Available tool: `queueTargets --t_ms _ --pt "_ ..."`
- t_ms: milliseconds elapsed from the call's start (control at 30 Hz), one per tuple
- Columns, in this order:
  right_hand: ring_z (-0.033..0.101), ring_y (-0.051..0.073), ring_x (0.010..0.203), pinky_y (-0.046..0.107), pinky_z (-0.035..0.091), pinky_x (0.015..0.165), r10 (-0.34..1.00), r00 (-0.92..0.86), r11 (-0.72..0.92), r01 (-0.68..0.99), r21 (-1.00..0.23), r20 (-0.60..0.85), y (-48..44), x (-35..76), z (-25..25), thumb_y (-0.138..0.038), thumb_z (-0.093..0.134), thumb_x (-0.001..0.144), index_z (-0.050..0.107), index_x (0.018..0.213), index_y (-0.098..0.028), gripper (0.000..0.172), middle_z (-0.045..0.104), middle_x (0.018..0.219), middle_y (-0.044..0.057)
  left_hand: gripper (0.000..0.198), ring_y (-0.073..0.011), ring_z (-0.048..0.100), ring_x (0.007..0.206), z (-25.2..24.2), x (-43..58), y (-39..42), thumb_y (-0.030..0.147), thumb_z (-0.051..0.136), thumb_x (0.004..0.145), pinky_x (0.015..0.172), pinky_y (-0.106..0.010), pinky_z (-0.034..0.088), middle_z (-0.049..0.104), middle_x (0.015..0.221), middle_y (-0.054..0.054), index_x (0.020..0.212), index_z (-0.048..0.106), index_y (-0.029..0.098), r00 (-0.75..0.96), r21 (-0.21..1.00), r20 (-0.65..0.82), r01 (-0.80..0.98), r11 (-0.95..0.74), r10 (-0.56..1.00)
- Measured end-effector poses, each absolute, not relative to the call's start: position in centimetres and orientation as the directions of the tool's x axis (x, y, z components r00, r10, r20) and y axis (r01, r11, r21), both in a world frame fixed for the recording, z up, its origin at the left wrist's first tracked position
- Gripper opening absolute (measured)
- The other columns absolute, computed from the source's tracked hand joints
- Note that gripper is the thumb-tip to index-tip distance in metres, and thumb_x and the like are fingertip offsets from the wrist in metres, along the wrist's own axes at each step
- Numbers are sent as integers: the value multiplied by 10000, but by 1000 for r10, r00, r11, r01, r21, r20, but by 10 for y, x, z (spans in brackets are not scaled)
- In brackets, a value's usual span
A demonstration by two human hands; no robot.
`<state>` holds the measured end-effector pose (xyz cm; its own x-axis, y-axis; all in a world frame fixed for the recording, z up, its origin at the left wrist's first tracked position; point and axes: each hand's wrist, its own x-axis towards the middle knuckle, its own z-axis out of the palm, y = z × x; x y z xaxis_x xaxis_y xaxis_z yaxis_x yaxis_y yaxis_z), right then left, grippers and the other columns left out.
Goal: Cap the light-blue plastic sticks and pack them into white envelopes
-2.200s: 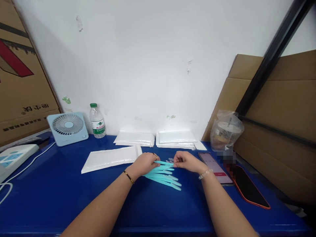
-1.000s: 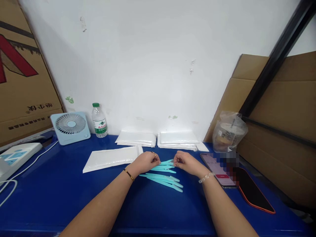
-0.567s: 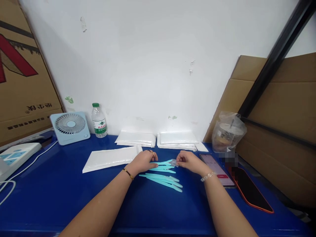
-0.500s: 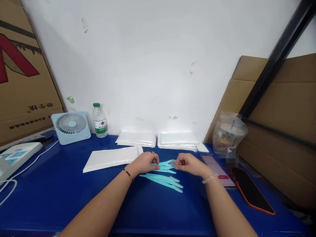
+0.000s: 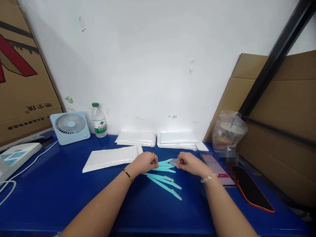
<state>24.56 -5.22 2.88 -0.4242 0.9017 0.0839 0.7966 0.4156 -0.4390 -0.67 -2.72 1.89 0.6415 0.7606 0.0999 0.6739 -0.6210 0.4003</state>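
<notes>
Slim teal eyebrow razors (image 5: 165,167) fan out to the right from the fingers of my left hand (image 5: 146,162), which is closed on their handle ends. Just below, a few more teal razors (image 5: 164,187) lie spread on the blue table, their left ends close under that hand. My right hand (image 5: 189,162) is pinched on a small piece of clear plastic (image 5: 173,162), which looks like a little bag. This plastic meets the tips of the upper razors; whether a tip is inside it I cannot tell.
A white padded mailer (image 5: 111,159) lies left of my hands. Two mailer stacks (image 5: 135,138) (image 5: 177,141) stand by the wall. A fan (image 5: 70,127) and bottle (image 5: 99,121) are back left. Two phones (image 5: 217,169) (image 5: 254,189) and a bagged drink cup (image 5: 228,131) are right.
The lower razors have spread apart, the lowest one swinging toward me. My left hand has shifted slightly; my right hand stays nearly where it was, with more of the clear plastic showing.
</notes>
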Motion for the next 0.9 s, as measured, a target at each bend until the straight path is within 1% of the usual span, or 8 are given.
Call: queueTargets --t_ms 100,200,333,433,567,733,833,900 --pt "542 143 703 231 395 628 930 -347 362 823 -437 117 -48 254 29 -161 608 706 638 724 -163 35 603 786 33 179 -153 542 711 20 -11 -24 349 573 750 579 -238 344 621 777 -15 826 652 207 591 396 130 705 -588 796" --pt "546 137 694 227 401 620 918 -381 384 787 -483 110 -50 251 29 -187 602 719 646 729 -168 49 612 787 26 282 -164 546 779 23 -10 -28 410 626 709 631 -238 369 603 860 -18 916 647 220 625 420 168 654 -629 762" --pt "545 123 645 207 390 552 867 -496 430 705 -564 41 -59 234 28 -283 603 748 651 739 -169 124 616 771 20 247 -146 550 727 26 -4 -37 443 663 676 602 -233 358 604 836 1 809 676 235 753 421 63 575 -701 655" --pt "538 117 617 201 373 518 823 -567 451 690 -567 -34 -63 222 25 -350 667 701 652 722 -164 188 608 748 15 177 -140 548 686 24 1 -41 392 662 687 567 -232 339 612 781 5 737 673 222 755 395 4 601 -694 656" --pt "527 108 614 201 371 536 811 -585 488 690 -535 -16 -61 221 23 -324 665 710 640 700 -163 163 602 733 7 190 -142 551 687 22 4 -39 399 639 712 562 -233 340 622 801 -3 748 655 212 696 402 71 635 -660 714" --pt "549 121 643 206 385 567 896 -440 406 749 -523 65 -50 244 26 -260 624 733 637 680 -162 112 615 738 16 196 -161 554 716 23 0 -31 403 601 746 595 -254 352 623 773 -11 732 651 213 594 355 161 711 -608 788" --pt "558 134 653 211 394 571 928 -368 344 777 -527 62 -49 250 26 -253 649 696 655 714 -164 91 625 734 20 319 -203 558 826 18 -2 -28 493 623 704 653 -272 393 627 870 -36 858 652 216 560 362 171 730 -580 811" --pt "560 132 650 210 394 568 918 -393 358 763 -538 52 -51 248 27 -245 641 695 662 725 -170 83 630 747 18 559 -252 528 962 13 -1 -28 576 646 642 742 -304 417 604 1025 -71 1064 602 212 553 367 195 725 -583 810"
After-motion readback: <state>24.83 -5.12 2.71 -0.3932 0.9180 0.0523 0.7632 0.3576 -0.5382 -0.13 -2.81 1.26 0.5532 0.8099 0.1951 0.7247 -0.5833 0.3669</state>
